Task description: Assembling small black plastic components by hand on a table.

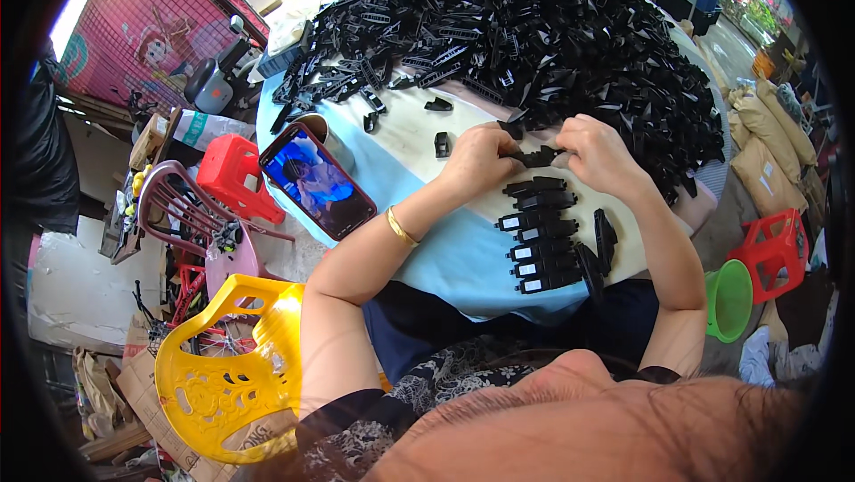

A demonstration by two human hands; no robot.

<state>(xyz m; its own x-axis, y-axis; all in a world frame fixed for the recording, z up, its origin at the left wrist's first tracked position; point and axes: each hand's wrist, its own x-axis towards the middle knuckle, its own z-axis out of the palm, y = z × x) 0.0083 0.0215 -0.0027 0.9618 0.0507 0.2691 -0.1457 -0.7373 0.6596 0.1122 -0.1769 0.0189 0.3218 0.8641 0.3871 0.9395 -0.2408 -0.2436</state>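
My left hand (pixel 482 156) and my right hand (pixel 595 154) meet over the round table, fingers pinched on the two ends of a small black plastic part (pixel 538 159). Its exact kind is hard to make out. Just below, a column of similar black parts (pixel 545 246) lies side by side, several with pale faces at their left ends. Two longer black pieces (pixel 606 240) lie right of the column, under my right forearm. Two small loose black pieces, one a little open frame (pixel 442 144), rest left of my left hand. A large heap of black plastic parts (pixel 517 28) covers the far side.
A phone (pixel 316 181) showing a video leans on a cup (pixel 331 137) beside my left forearm. Around the table stand a yellow plastic chair (pixel 227 384), a red stool (pixel 233 176), a pink chair (pixel 233 259), a green bin (pixel 730 302), another red stool (pixel 773 253) and stacked sacks (pixel 766 170).
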